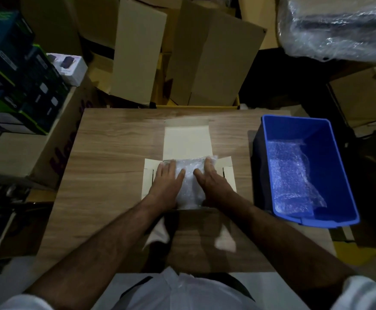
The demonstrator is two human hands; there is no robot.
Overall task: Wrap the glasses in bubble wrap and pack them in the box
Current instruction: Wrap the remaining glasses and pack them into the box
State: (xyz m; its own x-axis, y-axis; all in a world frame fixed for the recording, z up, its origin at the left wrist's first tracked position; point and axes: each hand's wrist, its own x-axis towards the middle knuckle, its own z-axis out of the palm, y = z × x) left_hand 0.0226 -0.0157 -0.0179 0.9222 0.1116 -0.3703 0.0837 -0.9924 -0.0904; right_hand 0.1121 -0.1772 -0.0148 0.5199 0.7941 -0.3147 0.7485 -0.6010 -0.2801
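A small pale cardboard box (186,142) lies open in the middle of the wooden table (106,157), lid flap away from me, side flaps spread. A bubble-wrapped bundle (190,189) sits inside it; the glasses themselves are hidden by the wrap. My left hand (167,182) lies flat on the bundle's left side, fingers straight. My right hand (209,180) presses flat on its right side. More bubble wrap (292,177) lies in a blue plastic bin (339,153) at the right.
Large brown cartons (209,61) stand behind the table. Stacked dark product boxes (15,74) sit at the left on another carton. A plastic-wrapped bundle (339,25) is at the top right. A cardboard box (361,101) lies behind the bin.
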